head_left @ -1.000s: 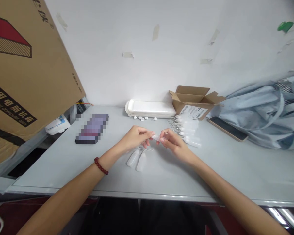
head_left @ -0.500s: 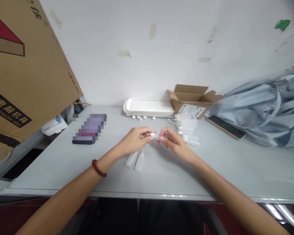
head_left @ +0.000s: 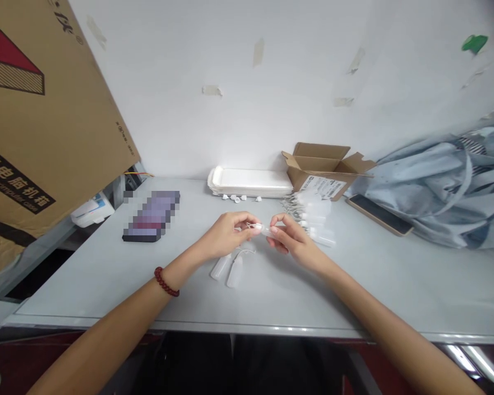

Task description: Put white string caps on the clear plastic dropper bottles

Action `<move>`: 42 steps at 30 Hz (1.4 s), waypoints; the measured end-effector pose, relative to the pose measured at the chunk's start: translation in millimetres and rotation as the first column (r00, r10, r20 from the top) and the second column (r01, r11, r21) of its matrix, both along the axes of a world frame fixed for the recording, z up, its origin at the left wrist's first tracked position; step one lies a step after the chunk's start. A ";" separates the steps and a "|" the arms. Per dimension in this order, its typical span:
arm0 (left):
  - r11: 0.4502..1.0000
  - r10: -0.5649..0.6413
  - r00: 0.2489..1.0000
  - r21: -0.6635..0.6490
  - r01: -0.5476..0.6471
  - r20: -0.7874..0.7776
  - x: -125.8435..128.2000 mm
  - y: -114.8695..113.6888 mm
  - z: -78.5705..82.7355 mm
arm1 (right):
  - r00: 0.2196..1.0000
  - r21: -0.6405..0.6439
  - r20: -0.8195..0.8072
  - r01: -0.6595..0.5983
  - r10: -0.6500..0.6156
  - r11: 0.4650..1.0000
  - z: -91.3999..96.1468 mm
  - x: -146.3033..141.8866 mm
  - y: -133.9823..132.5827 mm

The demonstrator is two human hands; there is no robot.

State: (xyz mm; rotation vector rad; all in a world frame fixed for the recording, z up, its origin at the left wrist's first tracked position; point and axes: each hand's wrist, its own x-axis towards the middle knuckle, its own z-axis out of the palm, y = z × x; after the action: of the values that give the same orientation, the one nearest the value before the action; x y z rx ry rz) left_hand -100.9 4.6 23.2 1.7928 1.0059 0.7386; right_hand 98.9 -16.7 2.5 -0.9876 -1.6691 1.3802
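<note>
Over the middle of the table, a small translucent squeeze bottle with a white cap is held between both hands. My left hand pinches it at the cap end, while my right hand grips the clear body with thumb and fingers. Two similar bottles lie on the table below my left hand; the nearer one has a thin curved tube at its top. Beyond my right hand rests a pile of such bottles, their tubes pointing left. Several small white caps sit behind my hands.
A stack of flat white packets lies against the wall beside an open cardboard box. To the right are a phone and a blue cloth bag. A pixelated dark device lies left, near a large carton.
The fingers of my right hand have shifted slightly around the bottle and curl more. My left hand keeps its pinch at the cap end. The view has moved very slightly.
</note>
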 end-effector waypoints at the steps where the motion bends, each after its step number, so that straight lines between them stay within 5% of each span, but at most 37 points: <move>1: 1.000 -0.008 1.000 -0.005 0.008 -0.003 -0.3 0.1 -0.1 | 1.000 -0.016 -0.003 -0.004 0.004 1.000 0.4 -0.1 0.2; 11: 0.984 -0.113 0.993 -0.138 0.109 -0.024 -2.0 4.5 -3.4 | 0.999 -0.063 0.042 -0.001 0.003 0.998 5.6 -1.1 -3.5; 25: 0.992 -0.024 1.000 0.120 0.026 -0.015 6.5 -6.7 -4.4 | 0.996 -0.170 -0.084 -0.018 0.004 0.985 3.7 3.4 2.2; 29: 1.000 0.003 0.998 0.014 -0.004 0.061 5.7 -4.4 -4.3 | 0.984 0.121 0.096 0.141 -0.153 0.983 0.0 3.4 2.9; 33: 0.993 0.017 0.990 -0.115 -0.001 0.139 3.7 1.2 -3.5 | 0.893 0.490 0.292 0.167 -0.341 0.856 -4.3 5.3 4.2; 38: 0.949 0.008 0.978 -0.311 0.058 0.207 3.2 3.2 -1.1 | 0.861 0.616 0.303 0.151 -0.409 0.773 -6.9 6.9 5.4; 42: 0.957 -0.028 0.982 -0.280 0.081 0.188 3.2 -0.2 0.4 | 0.860 0.643 0.297 0.141 -0.415 0.753 -5.8 6.5 3.7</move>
State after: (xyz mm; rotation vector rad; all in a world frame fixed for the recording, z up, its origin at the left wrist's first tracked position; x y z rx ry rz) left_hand -97.7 4.5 23.6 1.4687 0.8880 0.6712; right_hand 105.5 -12.9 -3.3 -1.1351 -1.9841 0.3651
